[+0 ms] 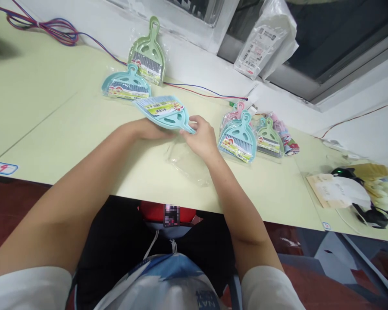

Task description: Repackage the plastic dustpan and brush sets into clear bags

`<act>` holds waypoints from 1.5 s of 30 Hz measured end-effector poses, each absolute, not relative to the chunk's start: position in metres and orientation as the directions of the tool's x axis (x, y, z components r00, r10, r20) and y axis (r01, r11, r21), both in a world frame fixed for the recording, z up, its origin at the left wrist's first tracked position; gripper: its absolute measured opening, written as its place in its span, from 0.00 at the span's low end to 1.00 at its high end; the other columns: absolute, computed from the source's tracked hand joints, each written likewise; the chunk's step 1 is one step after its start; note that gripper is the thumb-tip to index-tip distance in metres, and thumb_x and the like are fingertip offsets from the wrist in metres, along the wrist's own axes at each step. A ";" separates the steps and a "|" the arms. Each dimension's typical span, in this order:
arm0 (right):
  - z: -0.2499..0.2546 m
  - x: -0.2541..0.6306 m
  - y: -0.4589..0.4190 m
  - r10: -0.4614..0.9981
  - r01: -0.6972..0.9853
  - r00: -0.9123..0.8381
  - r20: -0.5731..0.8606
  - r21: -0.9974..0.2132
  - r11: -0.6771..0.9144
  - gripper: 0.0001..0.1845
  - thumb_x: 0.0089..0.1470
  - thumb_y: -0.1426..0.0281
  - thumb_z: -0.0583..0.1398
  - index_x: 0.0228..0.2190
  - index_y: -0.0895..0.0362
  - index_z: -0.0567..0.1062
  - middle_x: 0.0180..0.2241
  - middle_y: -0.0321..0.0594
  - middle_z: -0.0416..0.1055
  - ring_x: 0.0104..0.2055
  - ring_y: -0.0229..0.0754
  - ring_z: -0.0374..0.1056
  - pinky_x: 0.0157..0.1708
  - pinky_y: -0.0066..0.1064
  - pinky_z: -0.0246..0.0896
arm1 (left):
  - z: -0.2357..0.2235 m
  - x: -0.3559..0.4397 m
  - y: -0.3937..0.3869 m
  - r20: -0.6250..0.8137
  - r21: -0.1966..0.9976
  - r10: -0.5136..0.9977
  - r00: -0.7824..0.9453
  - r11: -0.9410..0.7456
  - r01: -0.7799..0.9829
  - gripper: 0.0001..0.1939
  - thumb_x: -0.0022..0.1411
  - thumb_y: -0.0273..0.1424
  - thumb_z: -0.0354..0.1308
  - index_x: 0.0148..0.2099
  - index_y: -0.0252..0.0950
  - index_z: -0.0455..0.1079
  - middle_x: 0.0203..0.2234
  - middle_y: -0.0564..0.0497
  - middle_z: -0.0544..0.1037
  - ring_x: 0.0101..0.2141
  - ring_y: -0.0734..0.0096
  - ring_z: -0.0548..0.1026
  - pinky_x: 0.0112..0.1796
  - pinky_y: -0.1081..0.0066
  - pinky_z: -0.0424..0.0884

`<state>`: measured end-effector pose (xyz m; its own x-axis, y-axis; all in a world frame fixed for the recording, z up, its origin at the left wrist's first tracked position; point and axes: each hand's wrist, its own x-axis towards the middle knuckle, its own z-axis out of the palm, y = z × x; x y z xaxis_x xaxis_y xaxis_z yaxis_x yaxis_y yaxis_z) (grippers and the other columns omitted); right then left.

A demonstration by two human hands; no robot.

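A light blue dustpan [170,119] with a small brush and a printed label is held tilted above the table. My right hand [198,135] is closed around its handle end. Beneath the pan, my left hand [157,129] supports it from the left side, its fingers mostly hidden. A clear plastic bag [190,165] lies crumpled on the table below my hands. Just behind the held pan are a bagged blue dustpan set [126,85] and a bagged green dustpan set [148,54], the green one leaning on the wall.
More bagged sets, blue [238,137], pink [234,113] and green [270,138], stand to the right. Red and blue cables [60,31] run along the wall. A white package [261,43] is by the window. Headphones [373,215] and a paper [326,189] lie far right.
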<state>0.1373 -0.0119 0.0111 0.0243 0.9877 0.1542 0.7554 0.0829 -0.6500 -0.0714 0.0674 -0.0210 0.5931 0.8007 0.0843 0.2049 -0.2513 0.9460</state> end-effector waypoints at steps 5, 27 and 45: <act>0.002 0.139 -0.012 0.990 0.756 0.019 0.141 -0.650 0.078 0.27 0.58 0.64 0.66 0.57 0.55 0.73 0.56 0.50 0.81 0.59 0.58 0.77 0.62 0.52 0.71 | -0.026 -0.140 0.092 0.072 0.900 0.931 0.358 -0.215 0.380 0.27 0.62 0.39 0.76 0.61 0.38 0.78 0.60 0.52 0.80 0.61 0.56 0.71 0.68 0.57 0.59; 0.002 0.174 -0.026 0.982 0.702 -0.174 0.081 -0.689 0.181 0.25 0.67 0.57 0.57 0.62 0.50 0.70 0.55 0.45 0.82 0.56 0.53 0.78 0.62 0.51 0.69 | -0.029 -0.128 0.090 -0.247 0.963 0.930 0.273 0.267 -0.037 0.12 0.74 0.33 0.62 0.50 0.30 0.81 0.46 0.40 0.84 0.41 0.63 0.83 0.33 0.71 0.81; -0.013 0.201 -0.020 0.911 0.695 -0.412 -0.012 -0.651 0.305 0.48 0.51 0.75 0.56 0.72 0.57 0.51 0.50 0.49 0.81 0.51 0.54 0.76 0.55 0.49 0.69 | -0.031 -0.144 0.098 -0.219 0.973 0.948 0.233 0.229 -0.020 0.12 0.80 0.29 0.57 0.57 0.31 0.77 0.39 0.52 0.84 0.32 0.79 0.77 0.30 0.78 0.72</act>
